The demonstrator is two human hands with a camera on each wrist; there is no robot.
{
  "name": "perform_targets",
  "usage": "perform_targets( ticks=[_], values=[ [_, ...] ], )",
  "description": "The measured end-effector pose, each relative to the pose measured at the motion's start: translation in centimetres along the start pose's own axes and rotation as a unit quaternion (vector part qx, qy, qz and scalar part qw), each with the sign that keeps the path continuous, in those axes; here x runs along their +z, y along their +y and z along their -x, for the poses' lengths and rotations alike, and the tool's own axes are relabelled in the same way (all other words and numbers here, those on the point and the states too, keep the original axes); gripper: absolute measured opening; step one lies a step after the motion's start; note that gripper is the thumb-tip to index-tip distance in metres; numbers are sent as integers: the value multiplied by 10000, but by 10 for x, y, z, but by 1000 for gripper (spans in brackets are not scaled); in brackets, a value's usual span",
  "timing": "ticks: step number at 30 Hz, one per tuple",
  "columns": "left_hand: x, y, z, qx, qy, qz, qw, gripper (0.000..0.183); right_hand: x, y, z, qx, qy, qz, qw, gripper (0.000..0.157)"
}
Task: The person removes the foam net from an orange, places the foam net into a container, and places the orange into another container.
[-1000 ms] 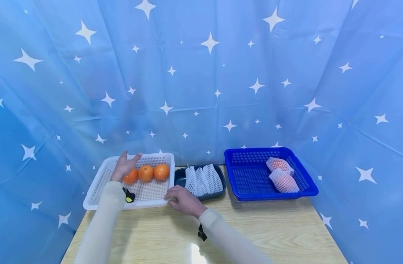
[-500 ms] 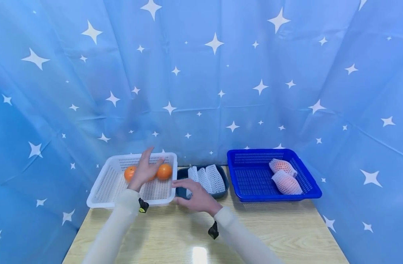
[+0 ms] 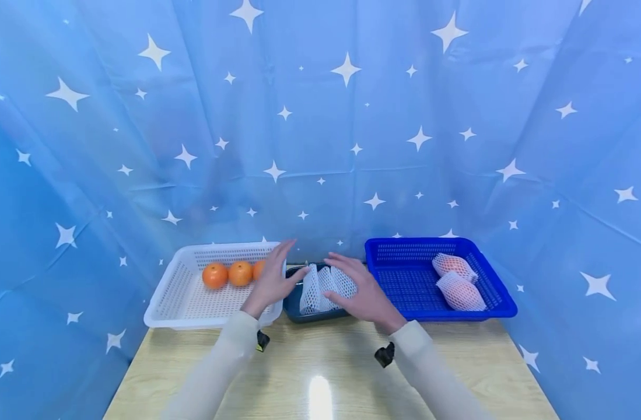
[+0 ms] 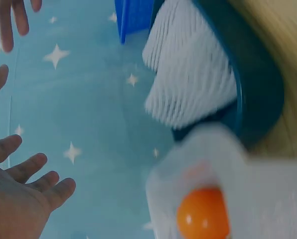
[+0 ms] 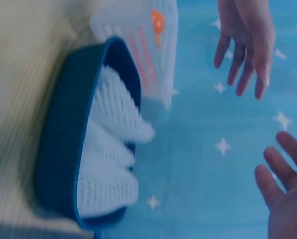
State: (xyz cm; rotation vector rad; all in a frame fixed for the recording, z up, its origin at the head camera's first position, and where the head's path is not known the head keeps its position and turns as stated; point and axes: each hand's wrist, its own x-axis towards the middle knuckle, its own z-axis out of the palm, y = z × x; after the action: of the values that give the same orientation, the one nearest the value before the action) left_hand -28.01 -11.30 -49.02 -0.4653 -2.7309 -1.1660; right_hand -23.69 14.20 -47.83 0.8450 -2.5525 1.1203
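Both hands hover above the dark teal tray (image 3: 312,317) in the middle, with no object in them. The left hand (image 3: 273,281) has its fingers extended over the gap between the white basket (image 3: 165,303) and the tray. Opposite it, the right hand (image 3: 363,293) spreads its fingers over the tray's right side. White foam fruit nets (image 3: 311,291) lie side by side in the tray, partly hidden by the right hand. In the left wrist view the left hand (image 4: 24,191) appears with fingers apart; the right wrist view shows the right hand (image 5: 288,184) likewise.
Several oranges sit in a row in the white basket, among them one orange (image 3: 215,275) at the left end. A blue basket (image 3: 399,315) on the right holds two netted fruits (image 3: 461,291). Behind stands a starry blue curtain (image 3: 320,116); the wooden table (image 3: 299,373) extends in front.
The left hand has moved right from over the oranges toward the tray. The right hand has left the white basket's front right corner and moved right, over the tray.
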Motion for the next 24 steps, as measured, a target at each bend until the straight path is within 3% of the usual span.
perform_targets(
  ticks=[11, 18, 24],
  values=[
    [70, 39, 8, 511, -636, 115, 9966, 78, -50, 46, 15, 867, 138, 772, 9931, 77],
    [114, 62, 12, 865, -1046, 56, 9907, 77, -73, 86, 21, 1658, -90, 1099, 9800, 84],
    [149, 77, 15, 1334, -1302, -173, 9823, 74, -100, 114, 27, 2091, -261, 1511, 9658, 93]
  ],
)
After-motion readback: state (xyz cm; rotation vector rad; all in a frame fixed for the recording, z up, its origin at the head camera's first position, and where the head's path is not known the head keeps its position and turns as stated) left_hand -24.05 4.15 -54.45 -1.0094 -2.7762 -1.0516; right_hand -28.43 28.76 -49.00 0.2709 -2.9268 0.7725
